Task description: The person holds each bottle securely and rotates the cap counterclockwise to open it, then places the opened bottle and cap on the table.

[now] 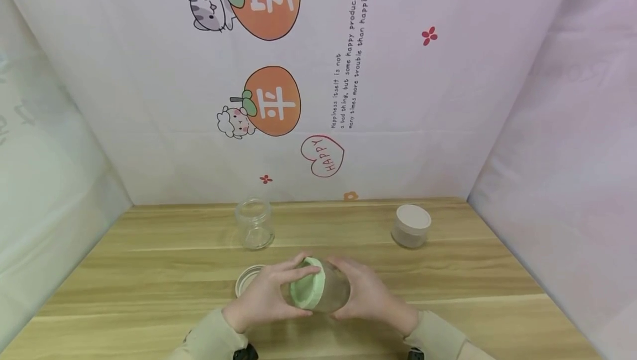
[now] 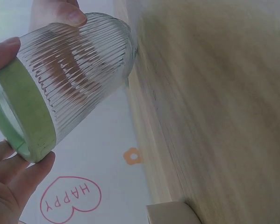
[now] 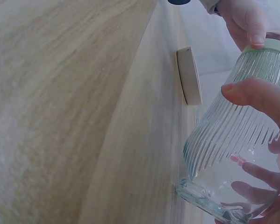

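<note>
A ribbed clear glass jar (image 1: 335,292) with a green lid (image 2: 30,100) is held tilted on its side between both hands, close over the wooden table. My left hand (image 1: 276,289) grips the green lid, thumb and fingers spread around its edge. Around the glass body curl the fingers and thumb of my right hand (image 1: 370,296); some fingers show through the glass in the right wrist view. Beside the left hand, a pale round lid (image 3: 190,77) lies on the table, partly covered by that hand in the head view.
Toward the back left of the table (image 1: 149,255) stands an open clear glass jar (image 1: 255,233). A short jar with a white lid (image 1: 412,224) is at the back right. White printed cloth (image 1: 398,128) encloses the back and both sides.
</note>
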{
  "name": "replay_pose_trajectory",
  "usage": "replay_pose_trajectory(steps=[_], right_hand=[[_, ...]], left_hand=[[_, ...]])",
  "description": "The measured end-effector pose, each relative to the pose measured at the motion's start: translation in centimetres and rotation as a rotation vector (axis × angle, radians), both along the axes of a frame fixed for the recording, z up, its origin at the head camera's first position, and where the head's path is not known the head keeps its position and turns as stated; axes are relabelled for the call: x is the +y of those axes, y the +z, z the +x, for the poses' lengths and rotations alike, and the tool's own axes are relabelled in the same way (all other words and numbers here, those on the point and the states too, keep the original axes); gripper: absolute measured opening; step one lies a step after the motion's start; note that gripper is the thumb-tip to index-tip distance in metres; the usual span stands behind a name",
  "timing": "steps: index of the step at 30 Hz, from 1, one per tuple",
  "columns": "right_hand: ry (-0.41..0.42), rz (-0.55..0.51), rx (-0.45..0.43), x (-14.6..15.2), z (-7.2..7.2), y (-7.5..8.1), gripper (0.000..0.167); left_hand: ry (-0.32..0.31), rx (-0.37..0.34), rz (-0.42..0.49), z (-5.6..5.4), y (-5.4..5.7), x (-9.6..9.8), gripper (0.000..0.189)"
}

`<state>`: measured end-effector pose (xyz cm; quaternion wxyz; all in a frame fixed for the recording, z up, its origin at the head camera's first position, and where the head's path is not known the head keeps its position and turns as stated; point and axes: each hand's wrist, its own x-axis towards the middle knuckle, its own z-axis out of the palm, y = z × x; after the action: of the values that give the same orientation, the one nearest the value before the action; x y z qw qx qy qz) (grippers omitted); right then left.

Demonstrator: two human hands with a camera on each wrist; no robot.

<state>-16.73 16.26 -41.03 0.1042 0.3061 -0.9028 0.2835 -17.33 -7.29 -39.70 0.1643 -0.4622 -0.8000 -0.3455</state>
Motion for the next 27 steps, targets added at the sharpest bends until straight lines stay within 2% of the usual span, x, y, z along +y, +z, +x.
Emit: replay_pose_trajectory(steps=[9, 18, 27], right_hand=[[-0.003, -0.011, -0.006, 0.10, -0.04, 0.01, 0.091], [0.016, -0.007, -0.016, 0.04, -0.04, 0.05, 0.090], [0.027, -0.006, -0.011, -0.07, -0.07, 0.04, 0.089]], left_hand=[[-0.006, -0.007, 0.006, 0.01, 0.20, 0.07, 0.070], [-0.010, 0.022, 0.023, -0.07, -0.05, 0.04, 0.069], [-0.011, 0.012, 0.041, 0.00, -0.18, -0.08, 0.068]])
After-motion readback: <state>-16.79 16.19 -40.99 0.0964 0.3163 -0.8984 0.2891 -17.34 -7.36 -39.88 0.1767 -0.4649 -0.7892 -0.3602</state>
